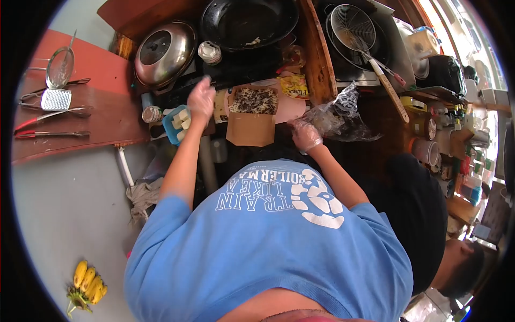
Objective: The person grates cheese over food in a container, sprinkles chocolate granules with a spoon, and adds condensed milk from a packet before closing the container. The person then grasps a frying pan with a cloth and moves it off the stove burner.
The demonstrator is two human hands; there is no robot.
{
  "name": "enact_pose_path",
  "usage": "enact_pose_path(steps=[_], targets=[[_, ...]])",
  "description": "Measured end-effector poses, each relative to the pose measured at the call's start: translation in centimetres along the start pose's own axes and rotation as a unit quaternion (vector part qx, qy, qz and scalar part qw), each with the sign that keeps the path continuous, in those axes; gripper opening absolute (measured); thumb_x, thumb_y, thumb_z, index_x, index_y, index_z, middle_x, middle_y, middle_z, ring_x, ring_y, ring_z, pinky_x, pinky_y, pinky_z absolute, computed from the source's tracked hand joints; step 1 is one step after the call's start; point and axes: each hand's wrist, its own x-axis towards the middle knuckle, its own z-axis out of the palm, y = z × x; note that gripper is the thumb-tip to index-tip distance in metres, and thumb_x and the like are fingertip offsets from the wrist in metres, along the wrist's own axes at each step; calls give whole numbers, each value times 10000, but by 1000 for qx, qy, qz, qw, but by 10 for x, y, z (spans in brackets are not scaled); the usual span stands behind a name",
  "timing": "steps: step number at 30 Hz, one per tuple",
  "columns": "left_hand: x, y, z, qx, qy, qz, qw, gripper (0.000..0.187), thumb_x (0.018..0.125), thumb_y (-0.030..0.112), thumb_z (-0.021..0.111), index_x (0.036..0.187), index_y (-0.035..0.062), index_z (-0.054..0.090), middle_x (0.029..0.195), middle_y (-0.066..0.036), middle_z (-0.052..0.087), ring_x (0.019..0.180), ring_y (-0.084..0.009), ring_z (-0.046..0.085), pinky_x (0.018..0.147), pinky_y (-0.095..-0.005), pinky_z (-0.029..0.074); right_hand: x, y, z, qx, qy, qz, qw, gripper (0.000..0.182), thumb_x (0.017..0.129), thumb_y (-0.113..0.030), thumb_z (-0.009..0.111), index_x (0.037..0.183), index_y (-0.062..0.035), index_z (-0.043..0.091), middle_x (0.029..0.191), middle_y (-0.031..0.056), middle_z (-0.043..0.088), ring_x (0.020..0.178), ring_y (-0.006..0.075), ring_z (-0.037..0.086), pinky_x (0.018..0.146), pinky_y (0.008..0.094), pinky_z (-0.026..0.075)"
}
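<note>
**Gloved hands at the food box: handling notes**

- Far left: a strainer (60, 67), a grater (56, 99) and tongs (51, 114) lie on a red shelf, well apart from the work. Not needed.
- Left hand (201, 99), gloved, hangs above the blue tray (173, 130) of white cubes (183, 119). It is blurred. The fingers look bunched, but I cannot tell whether they pinch a cube.
- Just right of it on the desk (124, 119): an open cardboard box (251, 129), flap down toward the person, filled with dark-and-white food (253, 101).
- Right hand (306, 135), gloved, is closed on the edge of a clear plastic bag (338, 115) beside the box.
- Judgement: keep the left hand's path from tray to box short and low. Pinch the cubes lightly, as they look soft. Hold the bag clear of the open box so it does not drag across the food.
</note>
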Motion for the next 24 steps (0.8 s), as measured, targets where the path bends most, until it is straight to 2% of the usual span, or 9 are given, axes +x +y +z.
enact_pose_path(steps=[2,3,4,5,8,10,16,18,24], targets=[[-55,-4,-22,246,-122,182,944,505,851,-44,538,1336,86,595,1314,-206,599,1135,-327,616,1004,-406,503,3,-15,-3,-38,2,-63,997,387,830,-70,586,1210,-116,642,1187,126,668,1076,320,636,921,439,509],[-80,16,-25,367,-251,106,889,643,815,-55,508,1417,172,527,1466,-173,467,1259,-366,515,1047,-435,472,3,-29,-7,-78,13,-135,988,385,822,-79,592,1203,-115,632,1205,112,653,1092,314,624,916,446,511],[-95,28,-29,382,-332,110,856,702,822,-34,504,1456,266,474,1564,-129,335,1316,-363,449,1083,-432,441,6,-37,-8,-119,25,-209,970,384,813,-89,598,1196,-114,622,1223,98,638,1108,308,613,910,453,512],[-106,27,-24,412,-348,157,828,686,823,-8,520,1435,301,500,1559,-109,350,1310,-351,456,1069,-432,444,11,-36,-4,-119,24,-210,970,384,813,-89,598,1196,-114,622,1223,98,638,1108,308,613,910,453,512],[-116,4,-7,405,-337,256,810,469,862,79,514,1284,253,621,1460,-106,471,1222,-308,519,1006,-429,459,40,-42,-1,-168,-9,-257,952,394,804,-100,605,1197,-118,597,1246,84,620,1119,301,608,906,464,510],[-117,-10,0,400,-349,256,808,442,841,102,560,1263,215,624,1439,-101,484,1228,-305,507,1017,-446,441,65,-62,-9,-45,50,-126,990,395,795,-106,603,1190,-117,586,1255,101,616,1145,313,598,903,471,511],[-115,-9,-2,365,-309,280,833,363,774,113,622,1134,141,654,1328,-79,558,1148,-282,547,928,-439,452,184,-81,6,-125,142,-93,978,363,852,-118,572,1208,-49,595,1139,145,674,1022,332,671,853,465,548],[-112,-6,-7,367,-302,284,832,354,755,117,644,1109,131,656,1320,-75,564,1138,-280,550,916,-441,451,198,-87,2,-177,-10,35,984,328,906,-202,576,1180,-43,657,1177,185,670,1091,354,652,934,439,527],[-107,4,-11,336,-299,265,853,278,752,129,672,1029,104,652,1354,-76,541,1187,-282,518,992,-441,426,219,-86,16,-163,-24,93,982,284,938,-268,578,998,-46,743,1064,198,706,1039,367,682,892,456,550]])
